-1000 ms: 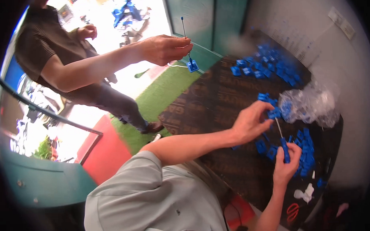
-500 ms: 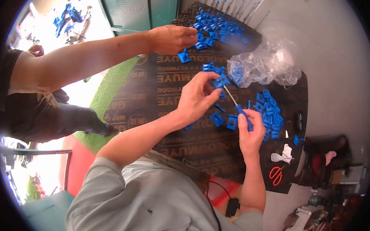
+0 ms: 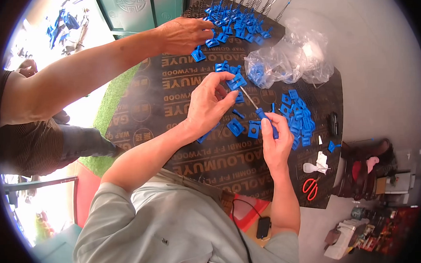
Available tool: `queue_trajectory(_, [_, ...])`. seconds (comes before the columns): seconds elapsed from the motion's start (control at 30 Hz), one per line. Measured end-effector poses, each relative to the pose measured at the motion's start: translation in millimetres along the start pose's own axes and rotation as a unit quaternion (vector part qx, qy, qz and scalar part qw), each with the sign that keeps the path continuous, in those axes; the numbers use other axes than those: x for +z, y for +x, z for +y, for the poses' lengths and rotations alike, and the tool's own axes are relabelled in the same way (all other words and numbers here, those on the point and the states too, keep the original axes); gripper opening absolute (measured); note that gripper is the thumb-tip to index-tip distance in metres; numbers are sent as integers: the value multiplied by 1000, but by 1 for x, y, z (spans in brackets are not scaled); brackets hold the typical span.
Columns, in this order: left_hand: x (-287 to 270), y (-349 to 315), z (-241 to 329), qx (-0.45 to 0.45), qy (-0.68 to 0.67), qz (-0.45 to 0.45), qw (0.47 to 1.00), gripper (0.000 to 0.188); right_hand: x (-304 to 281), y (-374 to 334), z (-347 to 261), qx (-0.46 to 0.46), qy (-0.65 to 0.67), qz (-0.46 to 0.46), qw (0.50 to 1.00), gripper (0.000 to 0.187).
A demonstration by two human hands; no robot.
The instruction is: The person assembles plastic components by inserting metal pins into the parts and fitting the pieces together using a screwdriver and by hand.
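My left hand [image 3: 212, 101] pinches a square blue plastic piece [image 3: 237, 82] between thumb and fingers over the table. A screwdriver with a blue handle [image 3: 261, 114] is held in my right hand [image 3: 278, 140], its metal shaft slanting up to the left so that the tip meets the blue piece. Whether the tip sits inside the piece is too small to tell. Close by on the table lie a few more loose pieces, among them a flat blue square [image 3: 235, 127] and a blue square with a round hole [image 3: 254, 130].
Another person's hand [image 3: 184, 35] reaches from the left to a heap of blue parts [image 3: 237, 21] with springs behind it. A clear plastic bag [image 3: 291, 63] lies right of that. Stacked blue pieces [image 3: 299, 117], red-handled scissors [image 3: 310, 189] and a black object [image 3: 333, 123] rest on the dark plywood table [image 3: 211, 166].
The whole view has shifted, so the scene sits a little further left and higher. My hands keep the same hold on the blue piece and the screwdriver.
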State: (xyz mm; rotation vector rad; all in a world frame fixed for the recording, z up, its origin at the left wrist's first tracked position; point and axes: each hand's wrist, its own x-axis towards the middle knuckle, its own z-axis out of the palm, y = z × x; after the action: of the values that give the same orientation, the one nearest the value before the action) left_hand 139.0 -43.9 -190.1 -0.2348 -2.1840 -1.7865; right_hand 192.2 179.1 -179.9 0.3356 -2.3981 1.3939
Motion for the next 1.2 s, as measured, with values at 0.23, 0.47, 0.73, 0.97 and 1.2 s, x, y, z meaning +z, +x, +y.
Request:
queue_trajectory(0.23, [0, 0, 0, 5, 5, 2, 1000, 40, 2, -5, -6, 40, 52, -18, 998, 21])
queue_trajectory(0.47, [1, 0, -4, 3, 6, 1, 1000, 42, -1, -2, 5, 37, 16, -23, 999, 27])
queue_trajectory(0.73, [1, 0, 2, 5, 11, 6, 1000, 41, 3, -4, 5, 9, 33, 9, 999, 26])
queue_trajectory(0.97, [-1, 0, 0, 8, 6, 7, 1000, 42, 1, 0, -5, 15, 31, 0, 999, 22])
queue_trajectory(1.2, [1, 0, 0, -4, 12, 4, 1000, 42, 1, -3, -2, 26, 45, 0, 999, 17])
